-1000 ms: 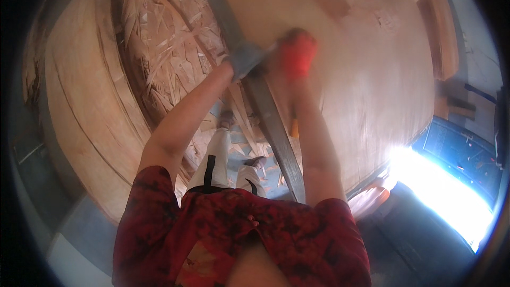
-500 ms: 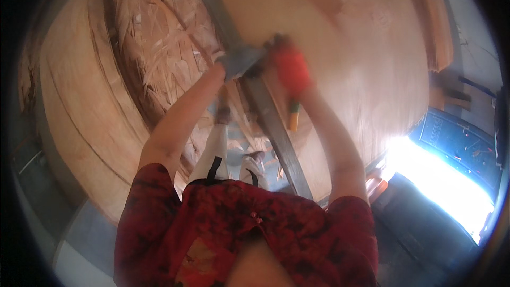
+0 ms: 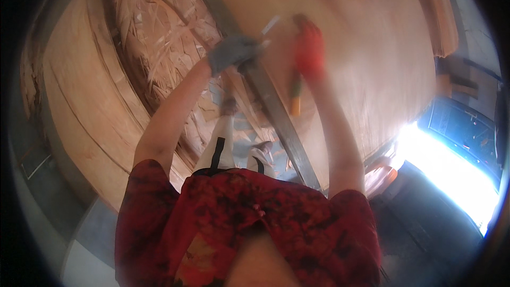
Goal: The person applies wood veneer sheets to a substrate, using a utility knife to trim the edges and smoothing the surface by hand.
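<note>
My right hand, in a red glove, is closed around a tool with a green and yellow handle. The handle's yellow end sticks out below the fist and a dark part shows above it; blur hides the tool's kind. My left hand, in a grey glove, is over a grey beam edge beside a pale wood sheet. Its fingertips point right and are smeared, so their grip is unclear. A small whitish strip is just beyond them; whether it is held cannot be told.
Left of the beam lies a heap of torn veneer scraps. Further left stands a stack of curved-looking wood sheets. More stacked boards are at the far right, near a bright opening. Wood chips lie on the floor around my feet.
My hands have moved apart: the right one went up and right with the tool, the left one slightly left and up. The whitish strip now shows between them.
</note>
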Action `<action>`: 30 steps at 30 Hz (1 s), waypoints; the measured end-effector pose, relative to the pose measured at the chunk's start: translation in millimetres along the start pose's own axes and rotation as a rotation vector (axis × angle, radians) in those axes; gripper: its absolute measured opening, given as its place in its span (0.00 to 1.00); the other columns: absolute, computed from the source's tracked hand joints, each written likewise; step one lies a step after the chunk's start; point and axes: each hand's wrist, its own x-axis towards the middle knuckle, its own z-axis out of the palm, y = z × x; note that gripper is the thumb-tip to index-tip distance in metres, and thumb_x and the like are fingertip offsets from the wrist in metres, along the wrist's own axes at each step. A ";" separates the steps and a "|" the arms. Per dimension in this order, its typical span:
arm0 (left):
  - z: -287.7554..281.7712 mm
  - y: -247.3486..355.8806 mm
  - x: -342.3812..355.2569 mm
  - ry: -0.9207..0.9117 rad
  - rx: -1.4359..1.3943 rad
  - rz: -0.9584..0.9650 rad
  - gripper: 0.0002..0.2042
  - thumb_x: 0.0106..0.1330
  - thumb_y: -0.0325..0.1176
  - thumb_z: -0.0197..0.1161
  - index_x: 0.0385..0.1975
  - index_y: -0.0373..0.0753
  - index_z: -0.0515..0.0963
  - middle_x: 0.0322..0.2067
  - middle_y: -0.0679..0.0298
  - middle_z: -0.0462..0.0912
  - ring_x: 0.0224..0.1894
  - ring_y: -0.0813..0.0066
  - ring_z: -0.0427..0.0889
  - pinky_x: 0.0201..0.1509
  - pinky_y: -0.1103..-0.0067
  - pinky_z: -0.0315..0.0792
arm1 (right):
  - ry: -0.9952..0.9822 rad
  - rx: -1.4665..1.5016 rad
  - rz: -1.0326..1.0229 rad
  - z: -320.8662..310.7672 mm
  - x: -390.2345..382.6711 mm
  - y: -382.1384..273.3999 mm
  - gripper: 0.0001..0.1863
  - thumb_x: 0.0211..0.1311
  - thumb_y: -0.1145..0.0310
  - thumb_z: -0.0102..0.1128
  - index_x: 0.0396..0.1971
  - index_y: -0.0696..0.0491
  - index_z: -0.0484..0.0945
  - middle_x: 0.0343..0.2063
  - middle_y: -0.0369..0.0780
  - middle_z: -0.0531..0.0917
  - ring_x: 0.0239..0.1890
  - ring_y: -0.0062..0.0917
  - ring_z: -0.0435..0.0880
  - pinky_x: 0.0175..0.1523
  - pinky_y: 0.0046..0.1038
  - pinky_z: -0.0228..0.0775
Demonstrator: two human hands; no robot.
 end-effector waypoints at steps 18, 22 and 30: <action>-11.8 17.3 -4.2 0.115 0.889 -0.335 0.11 0.68 0.40 0.62 0.38 0.38 0.81 0.30 0.51 0.84 0.28 0.60 0.86 0.29 0.67 0.80 | -0.446 -0.256 -0.028 13.1 -70.1 -50.1 0.21 0.62 0.71 0.51 0.55 0.48 0.77 0.60 0.40 0.74 0.64 0.38 0.69 0.60 0.39 0.66; -43.5 19.0 -42.9 0.085 0.279 -0.252 0.11 0.71 0.36 0.58 0.39 0.34 0.79 0.29 0.57 0.85 0.22 0.70 0.86 0.23 0.76 0.79 | -0.397 -0.049 -0.065 -9.0 -63.4 -47.5 0.25 0.59 0.69 0.57 0.59 0.49 0.74 0.62 0.42 0.73 0.65 0.41 0.67 0.65 0.39 0.64; 24.8 6.1 -48.2 0.006 0.095 -0.127 0.11 0.72 0.38 0.61 0.40 0.35 0.78 0.28 0.59 0.85 0.22 0.71 0.86 0.25 0.76 0.81 | -0.118 -0.020 0.244 -75.0 -118.3 43.4 0.46 0.46 0.69 0.74 0.69 0.52 0.63 0.64 0.43 0.72 0.68 0.43 0.63 0.72 0.38 0.58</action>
